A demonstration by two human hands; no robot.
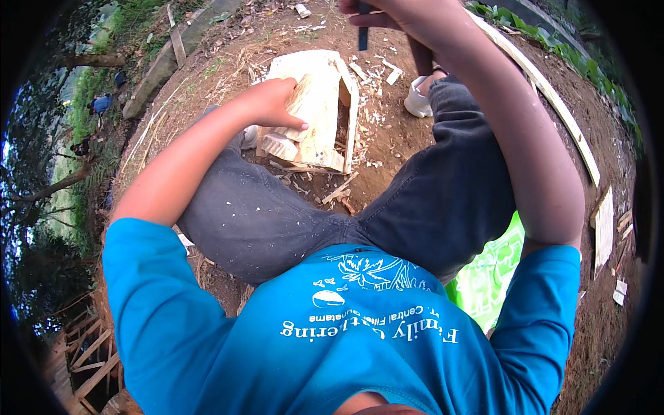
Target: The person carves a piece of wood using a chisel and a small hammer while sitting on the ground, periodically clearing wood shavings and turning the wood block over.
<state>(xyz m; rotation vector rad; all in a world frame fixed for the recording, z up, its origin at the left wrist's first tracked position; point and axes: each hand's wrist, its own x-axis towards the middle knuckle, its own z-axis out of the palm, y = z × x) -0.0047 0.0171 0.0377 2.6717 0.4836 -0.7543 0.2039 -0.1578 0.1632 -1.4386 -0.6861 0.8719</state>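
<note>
A pale wooden box-like bench (321, 117) stands on the ground between my knees. My left hand (273, 104) lies over its left side, closed round a light piece of wood (281, 146), thumb stretched toward the middle of the top. Part of that piece is hidden under the palm. High at the top edge, my right hand (398, 15) is raised above the bench, to its right. Its fingers are wrapped round a dark, narrow, flat tool (363, 34) that points down. The rest of the tool is outside the picture, so its kind does not show.
Wood chips and shavings (373, 76) litter the brown soil round the bench. A white shoe (418, 100) is right of it. A bright green patterned bag (491, 277) lies beside my right thigh. Long boards (553, 97) lie at the right; a beam (155, 72) lies far left.
</note>
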